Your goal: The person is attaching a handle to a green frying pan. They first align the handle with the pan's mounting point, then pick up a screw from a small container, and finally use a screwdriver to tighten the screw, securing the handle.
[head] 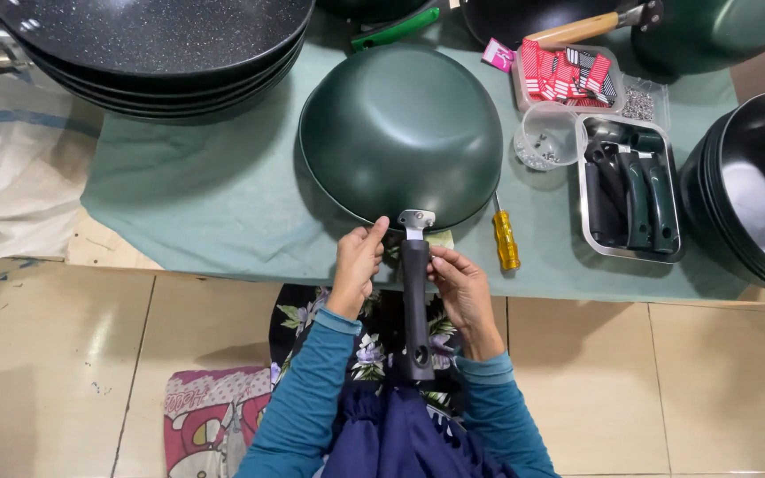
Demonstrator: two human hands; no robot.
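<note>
A dark green pan (400, 128) lies upside down on a low table covered with a green cloth (214, 204). Its metal bracket (416, 221) points toward me, and a long black handle (415, 305) is fitted onto it. My left hand (358, 265) grips the handle's upper part from the left, thumb up near the pan's rim. From the right, the fingers of my right hand (460, 285) press against the same handle.
A yellow-handled screwdriver (506, 237) lies just right of the bracket. A metal tray of dark handles (628, 190), a clear cup of screws (545, 137) and a box of red tags (567, 75) stand at the right. Stacked black pans (157, 49) and more pans (754, 190) flank the table.
</note>
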